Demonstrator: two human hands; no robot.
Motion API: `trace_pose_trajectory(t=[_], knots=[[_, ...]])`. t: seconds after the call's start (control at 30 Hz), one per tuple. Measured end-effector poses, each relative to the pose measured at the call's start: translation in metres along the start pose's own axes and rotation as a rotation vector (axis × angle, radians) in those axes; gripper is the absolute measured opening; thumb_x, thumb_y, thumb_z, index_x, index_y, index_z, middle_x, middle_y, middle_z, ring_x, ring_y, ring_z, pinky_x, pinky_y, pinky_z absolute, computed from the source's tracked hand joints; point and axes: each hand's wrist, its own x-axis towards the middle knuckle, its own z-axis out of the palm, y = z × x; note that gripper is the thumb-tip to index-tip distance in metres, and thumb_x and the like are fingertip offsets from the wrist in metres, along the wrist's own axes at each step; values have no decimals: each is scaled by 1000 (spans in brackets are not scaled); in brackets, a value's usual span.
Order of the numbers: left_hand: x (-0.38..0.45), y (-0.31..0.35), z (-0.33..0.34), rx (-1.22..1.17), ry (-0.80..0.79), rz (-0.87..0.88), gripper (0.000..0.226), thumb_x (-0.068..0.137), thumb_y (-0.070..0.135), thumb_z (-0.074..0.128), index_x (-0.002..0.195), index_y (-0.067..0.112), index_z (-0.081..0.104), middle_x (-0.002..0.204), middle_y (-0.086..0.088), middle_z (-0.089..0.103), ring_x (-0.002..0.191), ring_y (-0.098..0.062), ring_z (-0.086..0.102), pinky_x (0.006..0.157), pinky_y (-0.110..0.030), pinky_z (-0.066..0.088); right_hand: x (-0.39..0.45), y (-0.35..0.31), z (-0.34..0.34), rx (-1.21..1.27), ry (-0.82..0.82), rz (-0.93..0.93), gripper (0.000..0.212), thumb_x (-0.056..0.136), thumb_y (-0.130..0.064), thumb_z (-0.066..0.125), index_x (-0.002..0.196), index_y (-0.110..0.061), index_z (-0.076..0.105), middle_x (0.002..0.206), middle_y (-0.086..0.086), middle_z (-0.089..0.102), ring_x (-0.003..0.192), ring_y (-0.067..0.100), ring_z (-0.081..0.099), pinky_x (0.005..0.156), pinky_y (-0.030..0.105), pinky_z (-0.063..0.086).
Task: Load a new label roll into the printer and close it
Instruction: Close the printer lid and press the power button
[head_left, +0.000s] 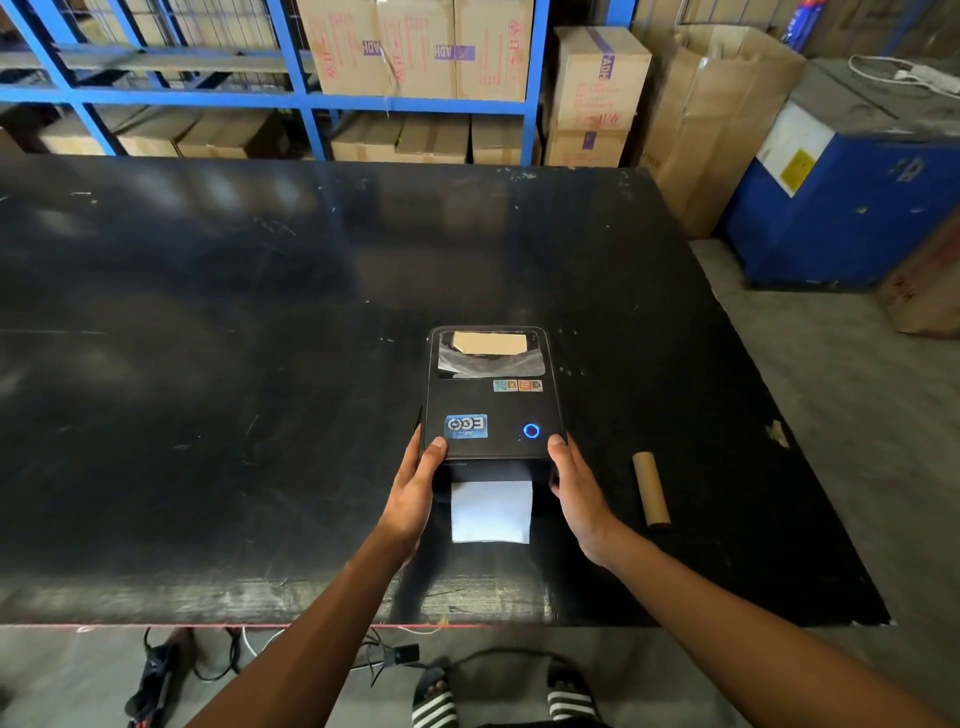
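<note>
A black label printer (491, 410) stands on the black table (208, 364), its lid down and a blue ring light glowing on top. Through the clear window at its far end part of a roll shows. A white label strip (491, 512) sticks out of the front slot toward me. My left hand (415, 488) grips the printer's front left corner, thumb on the lid. My right hand (574, 488) grips the front right corner the same way. An empty brown cardboard core (650, 489) lies on the table to the right of the printer.
Blue shelving (306, 98) with cardboard boxes stands behind the table. A blue machine (841, 208) and more boxes stand on the floor at the right. Cables (384, 654) and a tool lie on the floor below the table's near edge, by my sandalled feet.
</note>
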Motion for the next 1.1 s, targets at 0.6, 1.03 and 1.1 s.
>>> trace_pose_trajectory(t=[0.6,1.03,1.1], knots=[[-1,2,3,-44,12,5,67,80,63,60,141,35,54,128,12,71,119,-5,65,110,-39,46,-1,2,2,16,-16,-4,44,102,-43,32,145,-35,33,131,-30,45,122,-8,41,119,40,25],[-5,7,5,-42,21,11,67,82,60,61,143,33,53,138,9,65,131,-10,57,120,-46,35,-1,6,1,-20,-8,-30,44,101,-47,31,145,-38,34,137,-26,44,131,-3,37,119,43,25],[-5,7,4,-33,18,9,65,82,60,61,142,35,54,136,9,66,130,-10,58,119,-45,36,-2,5,1,-24,-14,-25,46,101,-49,31,145,-38,33,136,-26,44,130,-2,38,119,42,25]])
